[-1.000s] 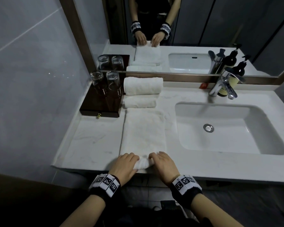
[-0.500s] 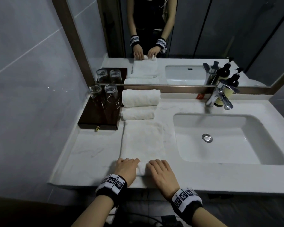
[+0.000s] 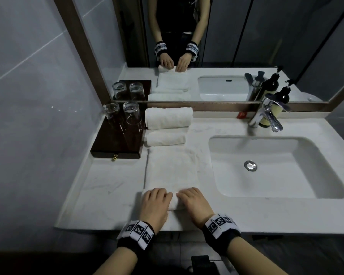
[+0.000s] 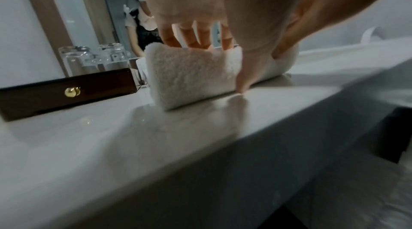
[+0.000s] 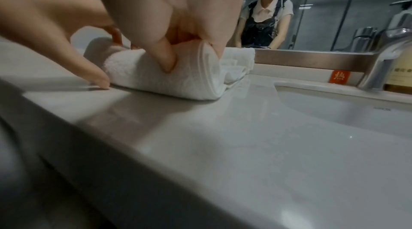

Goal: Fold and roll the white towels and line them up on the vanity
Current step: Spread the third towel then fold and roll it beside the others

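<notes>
A white towel [image 3: 171, 167] lies folded into a long strip on the vanity [image 3: 107, 187], and its near end is rolled up [image 4: 191, 74] [image 5: 153, 79]. My left hand [image 3: 156, 199] [image 4: 245, 60] grips the roll's left part, fingers over the top, thumb on the near side. My right hand [image 3: 189, 197] [image 5: 166, 60] grips its right part, thumb pressed into the cloth. Behind the strip lie a small rolled towel [image 3: 165, 139] and a larger one [image 3: 168, 118], side by side against the mirror ledge.
A dark wooden tray [image 3: 115, 149] with two upturned glasses [image 3: 131, 114] stands left of the rolled towels. The sink basin [image 3: 266, 171] fills the right side, with a chrome tap [image 3: 266, 116] and a soap bottle [image 3: 266, 122] behind it. A mirror [image 3: 236, 36] backs the counter.
Both hands have rolled the towel's near end away from the counter edge, so the roll is thicker and the flat strip shorter. The head view has tilted up.
</notes>
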A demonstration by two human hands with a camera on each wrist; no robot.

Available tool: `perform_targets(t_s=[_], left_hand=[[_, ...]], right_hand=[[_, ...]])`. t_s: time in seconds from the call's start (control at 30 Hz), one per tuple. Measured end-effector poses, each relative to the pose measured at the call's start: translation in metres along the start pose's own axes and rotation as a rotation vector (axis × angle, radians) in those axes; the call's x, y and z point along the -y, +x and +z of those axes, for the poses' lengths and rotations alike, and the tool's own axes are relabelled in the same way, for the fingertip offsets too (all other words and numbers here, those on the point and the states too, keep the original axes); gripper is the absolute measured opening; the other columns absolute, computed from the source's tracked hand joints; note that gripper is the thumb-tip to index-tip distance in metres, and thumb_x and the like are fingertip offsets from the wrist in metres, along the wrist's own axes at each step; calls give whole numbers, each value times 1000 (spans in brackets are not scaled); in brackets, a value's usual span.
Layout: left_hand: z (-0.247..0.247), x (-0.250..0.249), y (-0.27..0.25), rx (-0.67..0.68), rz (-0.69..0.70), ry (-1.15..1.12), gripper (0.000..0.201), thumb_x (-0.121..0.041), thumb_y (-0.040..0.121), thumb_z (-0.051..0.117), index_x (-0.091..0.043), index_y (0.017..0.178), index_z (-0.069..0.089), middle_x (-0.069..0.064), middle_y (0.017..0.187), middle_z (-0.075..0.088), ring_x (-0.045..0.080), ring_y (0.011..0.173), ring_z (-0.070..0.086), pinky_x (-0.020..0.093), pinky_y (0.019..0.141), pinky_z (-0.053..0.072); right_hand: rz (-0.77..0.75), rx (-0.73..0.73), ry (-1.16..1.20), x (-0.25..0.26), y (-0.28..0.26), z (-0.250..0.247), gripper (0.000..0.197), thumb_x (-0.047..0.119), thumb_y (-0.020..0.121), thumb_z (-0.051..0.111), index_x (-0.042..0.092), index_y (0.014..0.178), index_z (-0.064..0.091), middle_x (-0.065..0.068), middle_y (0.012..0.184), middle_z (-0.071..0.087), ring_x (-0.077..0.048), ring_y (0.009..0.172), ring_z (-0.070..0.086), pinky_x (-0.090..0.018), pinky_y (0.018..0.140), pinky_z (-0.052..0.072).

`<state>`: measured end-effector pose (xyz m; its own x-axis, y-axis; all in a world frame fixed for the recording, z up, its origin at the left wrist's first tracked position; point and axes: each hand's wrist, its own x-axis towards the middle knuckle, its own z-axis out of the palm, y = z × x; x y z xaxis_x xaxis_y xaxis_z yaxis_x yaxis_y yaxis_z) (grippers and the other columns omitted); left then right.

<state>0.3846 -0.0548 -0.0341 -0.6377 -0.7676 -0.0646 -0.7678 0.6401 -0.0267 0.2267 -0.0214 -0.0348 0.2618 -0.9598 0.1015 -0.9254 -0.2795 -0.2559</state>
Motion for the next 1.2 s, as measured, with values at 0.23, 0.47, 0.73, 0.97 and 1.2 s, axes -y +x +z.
perform_targets(t_s=[0.23, 0.47, 0.73, 0.97, 1.2], left_hand=[[-6, 11, 15, -3, 36, -23, 55, -17, 29, 87, -21, 82, 74, -5, 75, 69, 11, 64, 67, 17, 61, 54], [-7, 29, 32, 181, 18, -199, 52, -11, 89, 43, -23, 138, 32, -3, 137, 47, 20, 124, 45, 30, 104, 28], [-18, 38, 43, 173, -116, -367, 28, -25, 97, 40, -22, 125, 41, 3, 119, 63, 25, 109, 55, 31, 80, 33], [-16, 20, 36, 6, 16, -47, 37, -21, 50, 80, -27, 83, 66, -8, 88, 63, 14, 78, 62, 27, 68, 51], [-12, 24, 39, 35, 4, -152, 46, -4, 77, 46, -18, 119, 58, -3, 120, 59, 15, 112, 57, 33, 105, 36]], right_hand=[[131, 32, -137, 5, -3, 4, 59, 19, 46, 75, 12, 104, 68, -2, 102, 67, -23, 96, 66, -46, 89, 54], [122, 4, -144, -3, 15, -6, 20, 15, 69, 66, 18, 88, 70, 4, 82, 68, -17, 75, 66, -25, 80, 54], [178, 510, -7, -24, 60, -24, 38, 16, 86, 54, 14, 124, 56, -13, 119, 62, -31, 110, 58, -36, 91, 44], [372, 495, 120, -34, 74, -18, 43, 22, 81, 61, 16, 121, 49, -12, 117, 62, -31, 107, 59, -34, 85, 46], [351, 129, 63, -36, 63, -12, 42, 22, 71, 70, 13, 109, 54, -4, 110, 53, -27, 100, 53, -34, 76, 42]])
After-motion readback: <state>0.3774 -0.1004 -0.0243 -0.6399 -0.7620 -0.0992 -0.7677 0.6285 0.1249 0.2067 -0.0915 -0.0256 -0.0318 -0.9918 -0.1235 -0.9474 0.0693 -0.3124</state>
